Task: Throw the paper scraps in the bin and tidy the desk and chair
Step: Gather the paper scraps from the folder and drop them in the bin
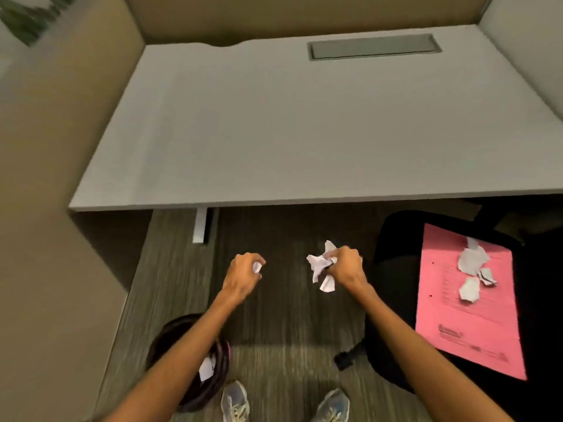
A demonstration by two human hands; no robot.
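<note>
Nearest the camera, two grey sneakers (234,402) stand on the striped carpet (283,315). Just left of them sits a dark round bin (219,379), partly covered by the left forearm, with a white scrap (206,367) lying inside it.

Both arms reach forward over the carpet, in front of the desk's near edge. The left hand (243,274) is curled closed around a small white paper piece (257,267) that peeks out between its fingers. The right hand (347,264) is clenched on a larger bunch of crumpled paper scraps (321,269), which stick out above and below the fist. The hands are held apart from each other.

To the right, a black chair (393,248) stands with its seat partly under the desk's near right corner. A pink folder (466,318) lies on the seat, and several torn white pieces (472,260) rest on the folder's far half.

Beyond, the pale desk (274,132) carries a grey cable hatch (374,47) near its far edge, right of middle. Tan partition panels (61,117) enclose it.
</note>
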